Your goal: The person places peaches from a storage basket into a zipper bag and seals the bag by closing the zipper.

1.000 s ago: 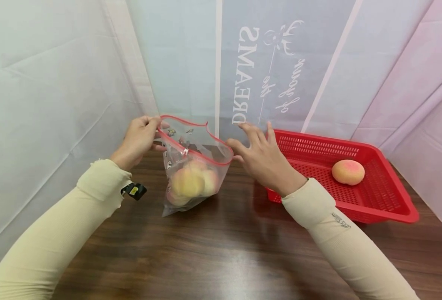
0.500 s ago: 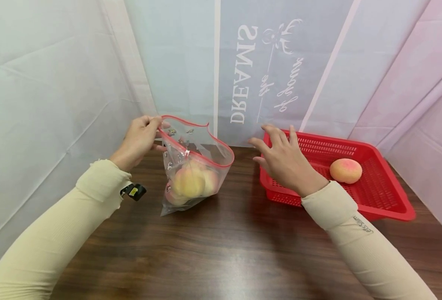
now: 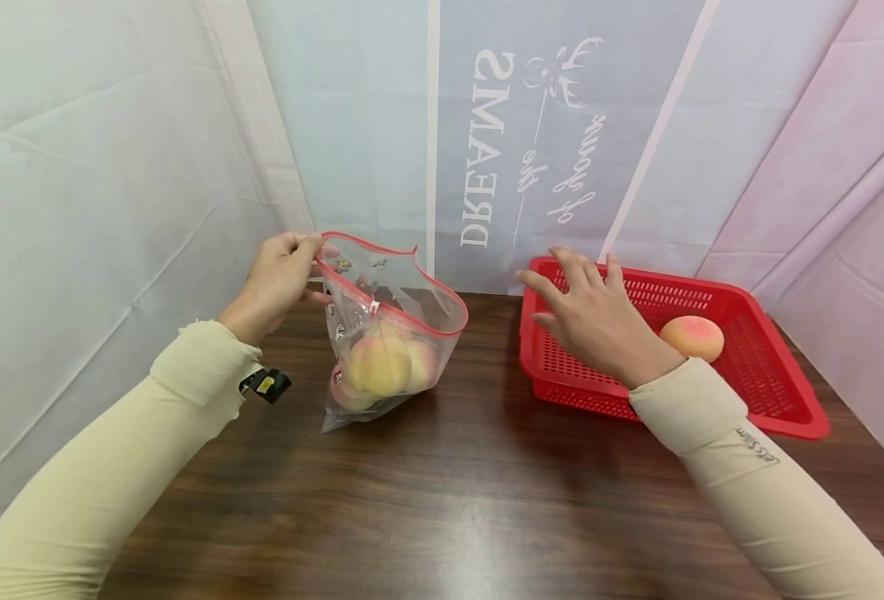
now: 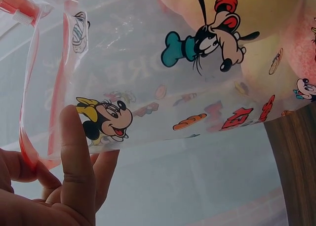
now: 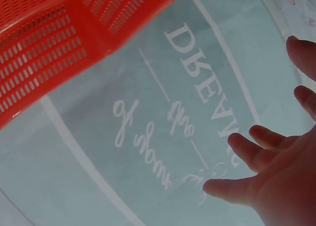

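Observation:
My left hand pinches the top left corner of a clear zip bag with a red seal strip. The bag's mouth gapes, and several yellow-pink peaches rest in its lower part. In the left wrist view, thumb and finger grip the red strip, and cartoon prints cover the plastic. My right hand hovers over the left part of a red basket, fingers spread and holding nothing. Just right of that hand, one peach lies in the basket, partly covered by the wrist.
The dark wooden table carries both bag and basket. A pale printed cloth hangs behind them, with a white cloth wall at the left and a pinkish one at the right.
My right hand has moved right, away from the bag's mouth to above the basket. My left hand and the bag have stayed almost in place.

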Tool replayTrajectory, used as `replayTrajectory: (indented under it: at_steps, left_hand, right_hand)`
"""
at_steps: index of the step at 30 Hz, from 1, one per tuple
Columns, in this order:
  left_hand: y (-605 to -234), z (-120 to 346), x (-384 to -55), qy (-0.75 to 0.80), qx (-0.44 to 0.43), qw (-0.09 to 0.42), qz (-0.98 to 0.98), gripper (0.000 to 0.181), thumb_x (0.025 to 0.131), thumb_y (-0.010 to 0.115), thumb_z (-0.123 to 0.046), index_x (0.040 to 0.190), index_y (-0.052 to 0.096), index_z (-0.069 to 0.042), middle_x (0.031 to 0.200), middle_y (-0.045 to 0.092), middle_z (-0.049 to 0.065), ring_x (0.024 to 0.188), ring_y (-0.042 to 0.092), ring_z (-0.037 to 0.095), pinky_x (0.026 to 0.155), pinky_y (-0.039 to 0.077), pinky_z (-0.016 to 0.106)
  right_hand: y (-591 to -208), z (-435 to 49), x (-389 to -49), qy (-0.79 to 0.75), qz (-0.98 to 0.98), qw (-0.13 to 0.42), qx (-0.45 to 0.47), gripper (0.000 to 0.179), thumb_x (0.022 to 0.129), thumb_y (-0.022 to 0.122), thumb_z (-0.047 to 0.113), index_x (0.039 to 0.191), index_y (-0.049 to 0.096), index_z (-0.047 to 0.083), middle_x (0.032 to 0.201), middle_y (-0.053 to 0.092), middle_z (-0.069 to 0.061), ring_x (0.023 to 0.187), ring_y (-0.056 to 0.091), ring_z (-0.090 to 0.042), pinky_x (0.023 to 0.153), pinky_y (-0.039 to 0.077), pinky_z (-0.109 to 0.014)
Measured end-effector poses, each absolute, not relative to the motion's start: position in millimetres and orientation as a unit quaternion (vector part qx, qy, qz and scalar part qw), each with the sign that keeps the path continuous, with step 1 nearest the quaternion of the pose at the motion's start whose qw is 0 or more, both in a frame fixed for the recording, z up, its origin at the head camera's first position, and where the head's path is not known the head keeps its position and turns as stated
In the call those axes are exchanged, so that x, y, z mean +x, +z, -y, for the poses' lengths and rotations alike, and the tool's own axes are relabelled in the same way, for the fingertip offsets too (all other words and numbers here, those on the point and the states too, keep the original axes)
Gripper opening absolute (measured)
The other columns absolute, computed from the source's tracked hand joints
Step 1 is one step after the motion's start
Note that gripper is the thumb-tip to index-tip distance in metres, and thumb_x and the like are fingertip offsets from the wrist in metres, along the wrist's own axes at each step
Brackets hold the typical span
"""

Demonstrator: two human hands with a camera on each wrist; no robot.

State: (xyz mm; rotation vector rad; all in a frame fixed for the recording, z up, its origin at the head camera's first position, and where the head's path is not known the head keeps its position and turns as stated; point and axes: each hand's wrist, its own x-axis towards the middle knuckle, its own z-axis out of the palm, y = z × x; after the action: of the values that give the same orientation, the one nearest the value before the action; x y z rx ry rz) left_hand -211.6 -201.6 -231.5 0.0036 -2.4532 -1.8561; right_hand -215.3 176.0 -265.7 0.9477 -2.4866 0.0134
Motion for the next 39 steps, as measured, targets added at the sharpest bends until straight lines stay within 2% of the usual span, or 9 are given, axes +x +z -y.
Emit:
replayTrajectory:
  at_steps: [8, 16, 25, 33, 39]
  left_hand:
    - [-232.1, 201.7, -211.2, -0.598, -0.002, 0.035, 0.8, 0.035, 0.109, 0.036, -0.029, 0.1, 0.048, 0.003, 0.14, 0.051, 0.021, 0.124, 0.055, 0.037, 0.068, 0.064, 0.028]
    - [-233.7, 202.1, -209.9, -0.597, -0.004, 0.031, 0.802, 0.036, 0.109, 0.035, -0.03, 0.103, 0.049, 0.002, 0.14, 0.051, 0.021, 0.124, 0.055, 0.038, 0.069, 0.064, 0.028]
    - [-232.2, 201.1, -210.0, -0.598, -0.003, 0.03, 0.801, 0.035, 0.109, 0.036, -0.03, 0.102, 0.049, 0.002, 0.141, 0.05, 0.023, 0.125, 0.055, 0.038, 0.068, 0.064, 0.028]
    - [-231.3, 200.4, -208.9, -0.6, -0.004, 0.031, 0.8, 0.035, 0.109, 0.035, -0.03, 0.103, 0.05, 0.002, 0.14, 0.051, 0.022, 0.124, 0.056, 0.038, 0.068, 0.064, 0.028]
    - [-230.6, 200.8, -208.3, -0.599, -0.006, 0.029, 0.8, 0.036, 0.109, 0.035, -0.03, 0.102, 0.049, 0.001, 0.141, 0.051, 0.023, 0.125, 0.055, 0.037, 0.068, 0.064, 0.029]
  right_hand:
    - [-266.5, -186.0, -218.5, 0.001, 0.92, 0.214, 0.33, 0.073, 0.083, 0.081, 0.019, 0.146, 0.043, 0.02, 0.146, 0.036, -0.029, 0.131, 0.041, -0.046, 0.103, 0.027, -0.082]
    - [-266.6, -193.7, -220.1, -0.011, 0.926, 0.199, 0.32, 0.076, 0.084, 0.081, 0.022, 0.149, 0.042, 0.021, 0.148, 0.035, -0.029, 0.13, 0.043, -0.048, 0.105, 0.025, -0.082]
    - [-265.9, -205.7, -223.2, -0.023, 0.936, 0.173, 0.305, 0.085, 0.08, 0.083, 0.02, 0.151, 0.037, 0.021, 0.151, 0.03, -0.029, 0.133, 0.037, -0.048, 0.104, 0.022, -0.084]
    - [-266.6, -218.8, -227.4, -0.018, 0.948, 0.149, 0.282, 0.084, 0.08, 0.083, 0.02, 0.152, 0.039, 0.02, 0.152, 0.028, -0.03, 0.136, 0.033, -0.05, 0.105, 0.018, -0.084]
    - [-266.7, -229.9, -230.2, -0.019, 0.953, 0.131, 0.272, 0.079, 0.084, 0.078, 0.018, 0.152, 0.038, 0.02, 0.152, 0.026, -0.032, 0.135, 0.033, -0.053, 0.103, 0.017, -0.086]
